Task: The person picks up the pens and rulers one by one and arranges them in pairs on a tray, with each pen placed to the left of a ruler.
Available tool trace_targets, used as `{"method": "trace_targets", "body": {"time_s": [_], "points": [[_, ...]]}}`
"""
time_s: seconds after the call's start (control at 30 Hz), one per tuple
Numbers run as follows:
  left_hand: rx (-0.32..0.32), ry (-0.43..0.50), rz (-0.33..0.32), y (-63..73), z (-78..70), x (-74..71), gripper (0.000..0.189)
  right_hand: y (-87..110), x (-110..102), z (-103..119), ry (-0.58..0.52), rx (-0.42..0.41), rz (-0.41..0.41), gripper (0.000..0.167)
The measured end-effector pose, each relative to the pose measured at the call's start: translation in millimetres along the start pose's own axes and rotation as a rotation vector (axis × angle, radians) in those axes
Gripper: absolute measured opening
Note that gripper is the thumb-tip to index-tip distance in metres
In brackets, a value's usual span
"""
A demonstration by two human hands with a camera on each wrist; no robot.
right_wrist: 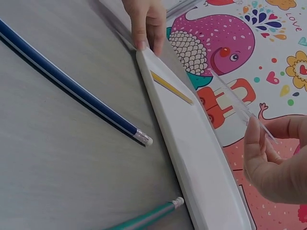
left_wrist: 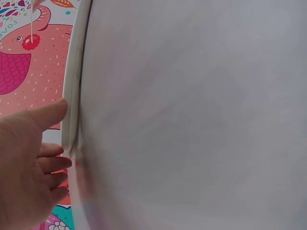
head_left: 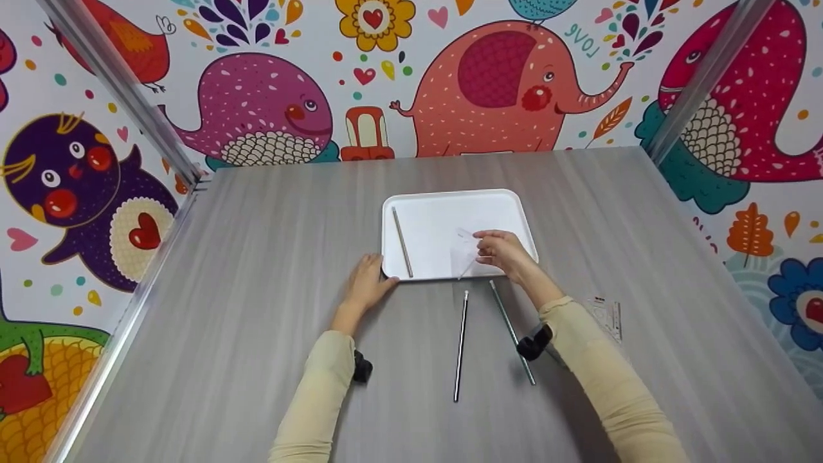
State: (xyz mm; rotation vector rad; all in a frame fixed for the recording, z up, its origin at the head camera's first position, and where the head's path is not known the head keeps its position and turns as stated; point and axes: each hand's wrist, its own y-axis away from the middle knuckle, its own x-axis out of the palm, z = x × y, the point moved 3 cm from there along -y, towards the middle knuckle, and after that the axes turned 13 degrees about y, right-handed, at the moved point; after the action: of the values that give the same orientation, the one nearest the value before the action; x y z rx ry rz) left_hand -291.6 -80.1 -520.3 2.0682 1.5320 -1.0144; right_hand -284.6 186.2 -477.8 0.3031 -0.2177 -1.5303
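My right hand [head_left: 505,254] pinches a clear plastic set square [head_left: 462,252] between thumb and fingertips, above the right part of a white tray [head_left: 437,212]. The set square [right_wrist: 236,99] appears nearly edge-on in the right wrist view, held above the tray's level. At the tray's front left corner, my left hand [head_left: 366,283] holds the rim, with the thumb along the front edge and the fingers at the side. A yellowish pencil [head_left: 402,243] lies inside the tray on the left. My left hand [left_wrist: 29,163] partly shows beside the rim in its wrist view.
In front of the tray lie a dark blue pencil [right_wrist: 72,86] and a green pencil [head_left: 512,331], eraser ends toward the tray. Another clear plastic drawing piece [head_left: 606,316] with markings rests near my right forearm. Patterned walls [head_left: 360,77] stand behind and beside the table.
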Motion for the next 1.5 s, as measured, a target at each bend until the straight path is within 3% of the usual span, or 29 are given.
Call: {"method": "trace_targets", "body": {"time_s": [0.37, 0.6, 1.17, 1.5], "points": [[0.028, 0.001, -0.020, -2.5, 0.3, 0.7, 0.052, -11.1, 6, -9, 0.002, 0.061, -0.009, 0.043], [0.022, -0.002, -0.014, -1.5, 1.0, 1.4, 0.055, -20.1, 10, -13, -0.013, 0.058, -0.035, 0.036], [-0.044, 0.034, 0.015, 0.7, 1.8, 2.3, 0.059, -35.4, 26, -20, -0.061, 0.093, -0.070, 0.039], [-0.028, 0.019, -0.002, -1.0, 0.1, 2.3, 0.056, -45.6, 30, -21, -0.040, 0.049, -0.124, 0.038]]}}
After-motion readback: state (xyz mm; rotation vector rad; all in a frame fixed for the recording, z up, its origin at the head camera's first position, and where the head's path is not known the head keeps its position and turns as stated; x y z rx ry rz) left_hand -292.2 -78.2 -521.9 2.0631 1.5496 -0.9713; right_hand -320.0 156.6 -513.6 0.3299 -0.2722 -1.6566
